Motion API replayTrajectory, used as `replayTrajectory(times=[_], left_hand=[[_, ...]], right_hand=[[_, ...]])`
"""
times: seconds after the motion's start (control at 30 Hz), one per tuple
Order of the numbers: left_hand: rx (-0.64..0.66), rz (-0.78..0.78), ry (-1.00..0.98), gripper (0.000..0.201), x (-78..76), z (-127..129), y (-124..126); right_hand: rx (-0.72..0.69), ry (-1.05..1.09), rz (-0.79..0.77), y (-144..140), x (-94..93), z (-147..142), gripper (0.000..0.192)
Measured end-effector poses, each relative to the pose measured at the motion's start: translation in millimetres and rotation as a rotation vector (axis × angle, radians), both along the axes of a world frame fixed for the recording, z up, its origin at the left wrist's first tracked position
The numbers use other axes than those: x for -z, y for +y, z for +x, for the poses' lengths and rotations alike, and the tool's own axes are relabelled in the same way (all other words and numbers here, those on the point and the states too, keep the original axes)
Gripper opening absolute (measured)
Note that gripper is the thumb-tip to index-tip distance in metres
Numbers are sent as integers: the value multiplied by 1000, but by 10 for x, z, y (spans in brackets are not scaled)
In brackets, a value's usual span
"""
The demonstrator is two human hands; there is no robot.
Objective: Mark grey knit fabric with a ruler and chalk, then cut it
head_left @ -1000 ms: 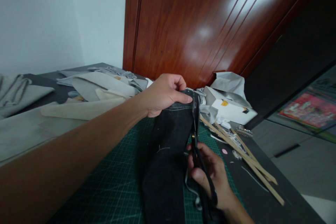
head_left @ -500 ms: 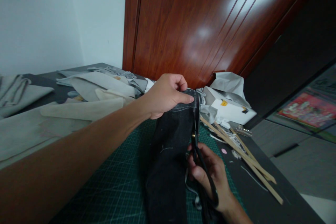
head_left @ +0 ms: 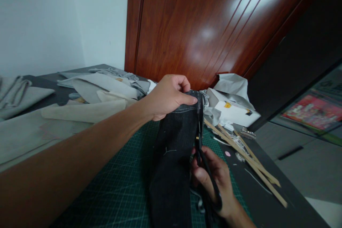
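Lower end of the dark denim strip [head_left: 171, 171] cut off by the bottom edge. Scissor blades [head_left: 198, 133] mostly lost against the denim's right edge; lower handle loop hidden inside the right hand [head_left: 213, 180]. Left hand [head_left: 167, 96] fingertips tucked behind the denim's top. Magazine [head_left: 315, 112] print too blurred to read. Small metal item [head_left: 248, 133] beside the wooden sticks [head_left: 245, 156] too small to identify.

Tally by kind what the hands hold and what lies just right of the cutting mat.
Dark denim piece, left hand: 1
Scissors, right hand: 1
Wooden sticks: about 3, overlapping
White box: 1
Total: about 6
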State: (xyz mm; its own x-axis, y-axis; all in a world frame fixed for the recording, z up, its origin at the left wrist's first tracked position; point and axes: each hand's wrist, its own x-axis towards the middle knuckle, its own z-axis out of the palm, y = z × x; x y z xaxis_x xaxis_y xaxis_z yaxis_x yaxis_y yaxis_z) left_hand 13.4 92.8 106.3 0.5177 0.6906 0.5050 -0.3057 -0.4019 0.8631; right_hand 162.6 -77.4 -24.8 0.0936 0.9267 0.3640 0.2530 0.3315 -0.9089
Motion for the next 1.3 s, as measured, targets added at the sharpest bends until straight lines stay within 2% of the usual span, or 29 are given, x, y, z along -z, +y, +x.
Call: replayTrajectory(times=[0.57, 1.03, 1.3], left_hand=[[6, -14, 10, 30, -32, -19, -27], [132, -108, -4, 39, -47, -41, -41], [195, -140, 52, 46, -62, -68, -63]], right_hand=[[45, -26, 26, -27, 15, -5, 34], [69, -65, 35, -37, 13, -4, 31], [74, -46, 60, -24, 12, 18, 48]])
